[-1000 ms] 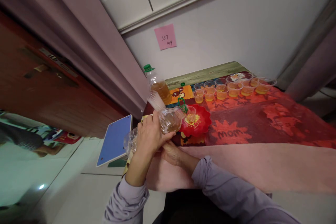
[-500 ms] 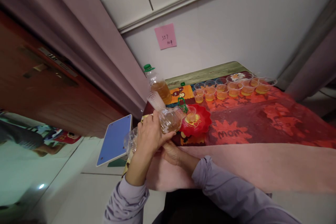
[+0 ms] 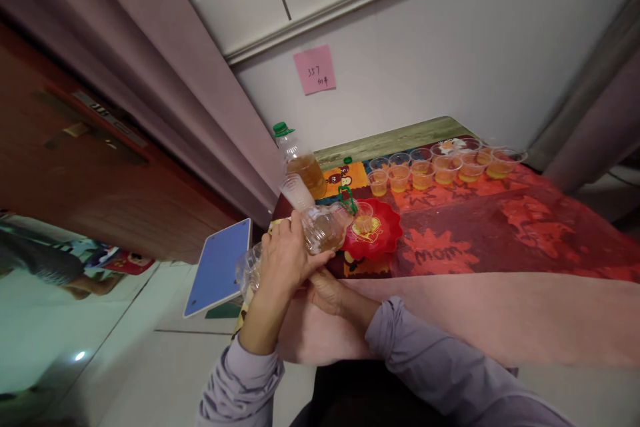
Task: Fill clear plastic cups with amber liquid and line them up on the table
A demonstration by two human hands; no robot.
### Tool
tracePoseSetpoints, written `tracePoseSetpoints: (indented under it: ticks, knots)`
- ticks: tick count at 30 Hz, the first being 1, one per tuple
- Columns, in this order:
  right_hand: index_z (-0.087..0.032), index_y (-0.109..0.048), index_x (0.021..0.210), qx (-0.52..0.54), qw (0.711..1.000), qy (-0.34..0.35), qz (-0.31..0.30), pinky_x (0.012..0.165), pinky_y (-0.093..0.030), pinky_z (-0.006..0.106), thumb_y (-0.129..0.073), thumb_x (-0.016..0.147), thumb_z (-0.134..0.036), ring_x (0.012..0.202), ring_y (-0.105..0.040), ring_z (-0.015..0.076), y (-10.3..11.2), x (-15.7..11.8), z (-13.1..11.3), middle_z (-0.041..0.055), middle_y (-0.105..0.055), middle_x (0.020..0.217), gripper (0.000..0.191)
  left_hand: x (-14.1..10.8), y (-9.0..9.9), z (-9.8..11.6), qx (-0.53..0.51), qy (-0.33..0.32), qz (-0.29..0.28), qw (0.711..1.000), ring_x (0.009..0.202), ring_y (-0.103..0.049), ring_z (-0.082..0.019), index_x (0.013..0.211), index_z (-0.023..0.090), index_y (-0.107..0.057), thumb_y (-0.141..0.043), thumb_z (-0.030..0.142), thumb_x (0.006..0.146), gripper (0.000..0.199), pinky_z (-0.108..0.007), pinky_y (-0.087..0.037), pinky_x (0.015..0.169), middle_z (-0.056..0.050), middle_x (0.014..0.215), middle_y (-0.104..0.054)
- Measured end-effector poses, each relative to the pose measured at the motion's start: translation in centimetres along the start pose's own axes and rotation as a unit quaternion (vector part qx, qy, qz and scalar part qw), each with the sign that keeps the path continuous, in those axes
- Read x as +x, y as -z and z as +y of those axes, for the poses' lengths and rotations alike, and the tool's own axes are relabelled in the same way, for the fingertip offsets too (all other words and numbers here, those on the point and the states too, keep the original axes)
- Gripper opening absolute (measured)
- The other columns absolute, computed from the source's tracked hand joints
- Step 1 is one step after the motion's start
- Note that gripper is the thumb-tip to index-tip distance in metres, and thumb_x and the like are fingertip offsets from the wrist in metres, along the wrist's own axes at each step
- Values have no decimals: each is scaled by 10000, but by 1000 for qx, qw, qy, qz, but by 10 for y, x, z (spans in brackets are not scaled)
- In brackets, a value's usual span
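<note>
My left hand (image 3: 284, 255) is wrapped over a large clear bottle (image 3: 324, 229), which lies tilted with its mouth at a small clear cup (image 3: 363, 219). Under the bottle, my right hand (image 3: 327, 290) supports it, its fingers partly hidden. The cup stands on a red scalloped plate (image 3: 387, 240). A green ring handle (image 3: 346, 200) is at the bottle's neck. Behind the bottle are a stack of clear cups (image 3: 297, 192) and a second bottle (image 3: 306, 170) of amber liquid with a green cap. Several cups (image 3: 423, 175) with yellow-orange liquid stand in rows to the right.
A patterned red cloth (image 3: 460, 220) covers the table. A green cap (image 3: 348, 160) lies near the back edge. The wall bears a pink note (image 3: 315, 71). Left of the table is a blue board (image 3: 220, 267); a person's legs (image 3: 65, 267) show at the far left.
</note>
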State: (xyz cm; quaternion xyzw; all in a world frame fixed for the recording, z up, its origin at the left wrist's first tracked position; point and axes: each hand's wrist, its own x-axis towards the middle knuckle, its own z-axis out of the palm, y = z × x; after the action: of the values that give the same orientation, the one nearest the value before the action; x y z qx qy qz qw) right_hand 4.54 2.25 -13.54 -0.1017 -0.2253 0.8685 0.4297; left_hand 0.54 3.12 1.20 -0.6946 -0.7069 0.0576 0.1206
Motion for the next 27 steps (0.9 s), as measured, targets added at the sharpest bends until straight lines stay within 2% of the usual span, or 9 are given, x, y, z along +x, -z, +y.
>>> tracePoseSetpoints:
  ticks: [6, 15, 23, 27]
  knots:
    - [-345, -761, 1225, 2, 1000, -5, 10, 822, -658, 422, -943, 656, -740, 1119, -730, 291, -1, -1, -1, 58, -779, 1325, 716, -1, 0, -1, -2, -5, 3, 1000, 1216, -643, -401, 1539, 79, -455, -754, 658, 882, 926, -476, -481, 979, -222, 1299, -687]
    - [-341, -733, 1268, 4, 1000, -3, 7, 843, -650, 414, -927, 707, -706, 1166, -713, 290, -2, -3, -2, 40, -776, 1323, 697, -1, -1, -1, -5, -6, 8, 1000, 1202, -647, -410, 1525, 83, -471, -790, 669, 838, 958, -486, -476, 973, -228, 1291, -690]
    - [-309, -717, 1200, -15, 1000, 0, 21, 802, -653, 401, -923, 723, -671, 1132, -718, 294, -10, -4, -9, 49, -777, 1253, 633, -1, 2, 2, -2, 2, -3, 1000, 1221, -644, -410, 1526, 79, -464, -784, 667, 854, 949, -484, -469, 990, -216, 1299, -686]
    - [-316, -720, 1202, -11, 1000, -2, 16, 844, -667, 428, -926, 719, -675, 1139, -724, 299, -9, -5, -9, 50, -780, 1238, 636, -1, 2, 2, -1, 2, -4, 1000, 1210, -648, -411, 1524, 73, -466, -792, 667, 849, 957, -486, -472, 983, -221, 1297, -684]
